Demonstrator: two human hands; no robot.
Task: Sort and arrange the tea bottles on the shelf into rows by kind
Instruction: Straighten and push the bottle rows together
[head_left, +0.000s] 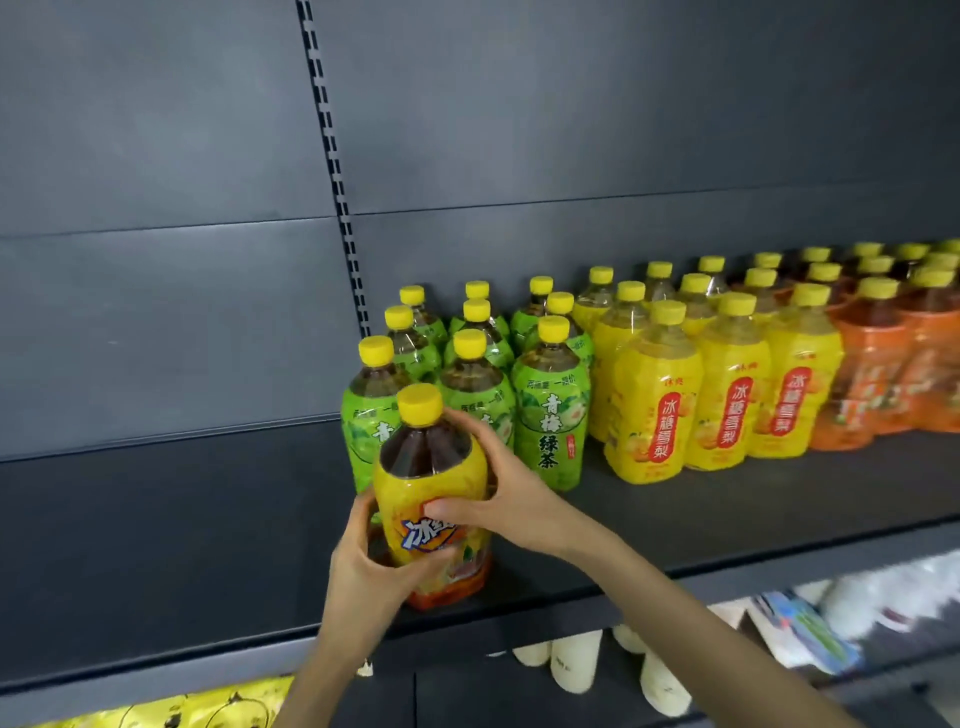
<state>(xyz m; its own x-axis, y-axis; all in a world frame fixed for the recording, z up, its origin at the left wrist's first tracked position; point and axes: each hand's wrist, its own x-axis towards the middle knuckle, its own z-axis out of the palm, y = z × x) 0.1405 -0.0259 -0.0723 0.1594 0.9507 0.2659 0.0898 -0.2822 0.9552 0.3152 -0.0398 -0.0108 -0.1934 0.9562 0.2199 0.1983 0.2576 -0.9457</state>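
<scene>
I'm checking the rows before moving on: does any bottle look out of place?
Yes. The iced-tea bottle with the yellow-and-red label, gripped by the left hand and right hand, is in front of the green-label bottles, which are a different kind.

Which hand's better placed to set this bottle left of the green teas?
Left hand, probably: it grips the tea bottle low, nearest the bare shelf; the right hand grips higher, from the far side.

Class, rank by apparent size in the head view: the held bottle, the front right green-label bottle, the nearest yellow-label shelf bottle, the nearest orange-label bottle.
1. held bottle, nearest the camera.
2-3. green-label bottle and yellow-label bottle: alike, unranked.
4. orange-label bottle, farther off.
</scene>
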